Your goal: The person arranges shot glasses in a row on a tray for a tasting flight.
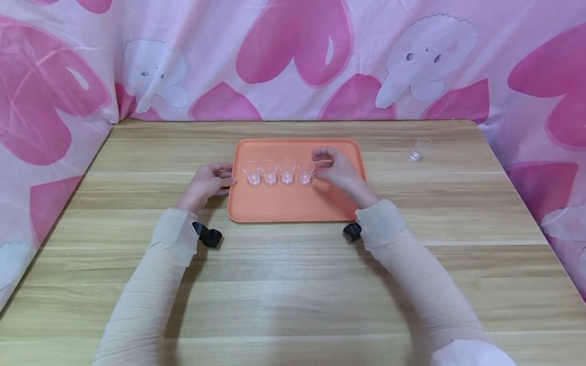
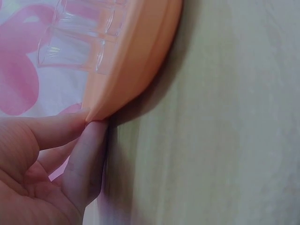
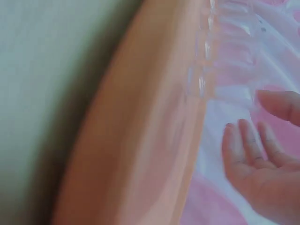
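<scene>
An orange tray (image 1: 284, 206) lies on the wooden table, bearing several small clear plastic cups (image 1: 270, 174) in a row, upright. My left hand (image 1: 206, 184) pinches the tray's left rim between thumb and fingers, as the left wrist view shows closely. Over the right part of the tray is my right hand (image 1: 338, 170), beside the rightmost cup (image 1: 305, 173). In the right wrist view its fingers (image 3: 253, 145) are spread and loosely bent, with nothing between them. The thumb is close to that cup's rim; whether it touches, I cannot tell.
One more clear cup (image 1: 415, 154) is on the table (image 1: 458, 203), to the right of the tray near the back. A pink patterned curtain (image 1: 293, 61) hangs along the table's back and sides. Each wrist carries a black camera (image 1: 210, 237).
</scene>
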`<state>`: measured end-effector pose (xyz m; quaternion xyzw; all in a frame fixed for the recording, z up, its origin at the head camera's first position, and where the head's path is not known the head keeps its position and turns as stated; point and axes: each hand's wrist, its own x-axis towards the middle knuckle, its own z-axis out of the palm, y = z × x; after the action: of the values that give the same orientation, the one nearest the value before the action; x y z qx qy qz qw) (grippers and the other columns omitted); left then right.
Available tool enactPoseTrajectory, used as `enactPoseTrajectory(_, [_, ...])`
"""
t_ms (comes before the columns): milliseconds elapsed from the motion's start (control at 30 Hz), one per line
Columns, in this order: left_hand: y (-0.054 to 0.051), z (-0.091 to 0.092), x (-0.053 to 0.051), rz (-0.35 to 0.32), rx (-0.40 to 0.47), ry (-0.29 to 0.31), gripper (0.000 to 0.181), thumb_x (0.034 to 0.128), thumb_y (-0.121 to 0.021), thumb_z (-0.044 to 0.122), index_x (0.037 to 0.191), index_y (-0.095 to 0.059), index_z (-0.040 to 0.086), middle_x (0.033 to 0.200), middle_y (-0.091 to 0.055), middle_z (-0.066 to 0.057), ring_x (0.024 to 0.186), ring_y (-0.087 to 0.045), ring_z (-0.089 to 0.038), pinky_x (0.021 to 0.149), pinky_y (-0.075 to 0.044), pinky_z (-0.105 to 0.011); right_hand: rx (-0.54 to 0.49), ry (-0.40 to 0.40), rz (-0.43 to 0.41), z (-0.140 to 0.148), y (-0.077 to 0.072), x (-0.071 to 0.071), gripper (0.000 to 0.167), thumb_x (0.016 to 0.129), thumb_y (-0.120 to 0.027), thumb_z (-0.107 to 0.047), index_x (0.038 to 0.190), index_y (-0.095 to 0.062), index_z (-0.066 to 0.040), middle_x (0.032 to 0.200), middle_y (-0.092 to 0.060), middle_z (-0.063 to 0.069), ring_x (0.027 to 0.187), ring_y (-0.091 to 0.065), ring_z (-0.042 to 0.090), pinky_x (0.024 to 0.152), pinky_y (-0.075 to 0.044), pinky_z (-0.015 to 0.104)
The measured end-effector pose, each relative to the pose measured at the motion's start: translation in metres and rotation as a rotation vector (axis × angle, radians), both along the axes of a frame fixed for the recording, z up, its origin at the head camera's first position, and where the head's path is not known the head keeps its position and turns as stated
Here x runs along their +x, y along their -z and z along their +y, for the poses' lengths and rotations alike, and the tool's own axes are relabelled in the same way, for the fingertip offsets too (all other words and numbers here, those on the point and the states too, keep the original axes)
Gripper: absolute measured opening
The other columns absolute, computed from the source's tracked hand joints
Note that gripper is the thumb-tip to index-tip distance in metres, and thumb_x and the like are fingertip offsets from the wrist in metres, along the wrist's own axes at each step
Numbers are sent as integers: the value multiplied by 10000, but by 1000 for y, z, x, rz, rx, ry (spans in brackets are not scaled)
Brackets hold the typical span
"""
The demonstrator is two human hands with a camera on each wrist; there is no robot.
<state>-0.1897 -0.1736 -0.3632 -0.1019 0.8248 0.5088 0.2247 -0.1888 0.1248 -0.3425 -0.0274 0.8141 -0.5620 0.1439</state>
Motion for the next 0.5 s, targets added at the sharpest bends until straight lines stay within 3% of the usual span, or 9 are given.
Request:
enactPoseTrajectory(167, [0,0,0,0,4,1,505,975,-524,79,1460,-381,72,1390,-503,-180,1110,-559,-189,758,-566,-152,23,45,98,27,-10,-2,494,883,-538,78,1364,-430,43,1394,-467,219,1306,-453,331,1059,-459,441])
enactPoseTrajectory(267, [0,0,0,1,5,-3,507,973,-527,77,1458,-383,71,1389,-501,-179,1098,-559,-183,752,-566,-148,11,116,130,45,-18,-3,484,899,-554,44,1366,-427,26,1369,-483,185,1297,-459,307,1037,-483,355])
enactPoseTrajectory(367, [0,0,0,4,3,-1,507,973,-527,77,1458,-382,68,1389,-497,-183,1098,-560,-183,751,-567,-150,-20,200,163,64,-22,-4,444,897,-574,31,1328,-478,-8,1217,-569,43,1202,-529,204,952,-505,197])
enactPoseTrajectory(500, [0,0,0,6,-1,3,507,974,-523,76,1460,-378,68,1387,-501,-180,1107,-558,-185,745,-567,-150,-134,307,204,91,-24,-5,336,865,-587,74,1116,-590,-148,965,-587,-166,969,-570,7,786,-501,67])
